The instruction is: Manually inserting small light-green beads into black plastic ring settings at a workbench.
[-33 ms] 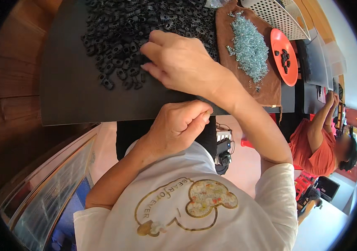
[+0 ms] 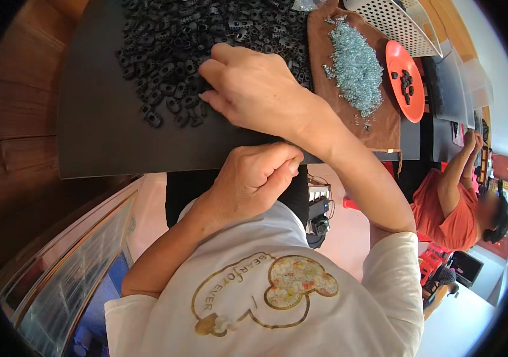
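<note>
Nothing's really moved since | right hand (image 2: 260, 86) at the black parts (image 2: 173, 65) piled on the table (image 2: 96, 125), can't tell its grip | left hand (image 2: 248, 177) curled closed, contents hidden | probably picking, next needs a neat pinch

Room along tabletop (image 2: 93, 131) left of black parts (image 2: 167, 68); right forearm (image 2: 364, 172) bars left hand (image 2: 254, 178) from cloth (image 2: 378, 134).

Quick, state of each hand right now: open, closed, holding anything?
Left hand: closed; anything inside is hidden.
Right hand: curled over the black parts; whether it grips one can't be told.
</note>
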Tool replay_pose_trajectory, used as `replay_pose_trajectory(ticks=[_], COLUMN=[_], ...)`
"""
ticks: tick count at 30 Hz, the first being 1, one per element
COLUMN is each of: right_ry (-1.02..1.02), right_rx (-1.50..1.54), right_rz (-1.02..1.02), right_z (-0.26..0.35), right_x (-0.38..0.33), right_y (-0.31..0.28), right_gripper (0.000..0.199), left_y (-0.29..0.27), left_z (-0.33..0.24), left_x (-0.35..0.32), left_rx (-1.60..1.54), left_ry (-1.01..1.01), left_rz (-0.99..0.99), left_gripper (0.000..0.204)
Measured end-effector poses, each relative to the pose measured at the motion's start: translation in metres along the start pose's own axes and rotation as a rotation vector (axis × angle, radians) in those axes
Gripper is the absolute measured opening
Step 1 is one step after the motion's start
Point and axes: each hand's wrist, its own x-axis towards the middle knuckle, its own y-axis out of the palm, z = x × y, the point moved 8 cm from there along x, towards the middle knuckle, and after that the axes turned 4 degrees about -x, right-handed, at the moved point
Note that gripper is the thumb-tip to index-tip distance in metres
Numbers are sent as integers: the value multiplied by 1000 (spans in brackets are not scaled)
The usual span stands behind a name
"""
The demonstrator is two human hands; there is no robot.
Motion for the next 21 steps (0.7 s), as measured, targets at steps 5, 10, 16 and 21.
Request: replay_pose_trajectory(ticks=[5, 10, 16, 21], right_ry=[80, 62, 162, 129], right_rx=[-140, -73, 226, 326], right_rz=[47, -18, -174, -232], right_z=[-8, -15, -23, -15], right_x=[3, -11, -53, -80], right_y=[9, -13, -51, -68], right_gripper=[11, 16, 21, 24], left_y=[-1, -1, -12, -20], left_z=[-2, -1, 7, 14], left_x=[2, 2, -2, 0], left_rx=[-1, -6, -403, -585], left_ry=[-3, -26, -233, -172], left_rz=[3, 9, -151, -282], left_gripper=[16, 17, 19, 23])
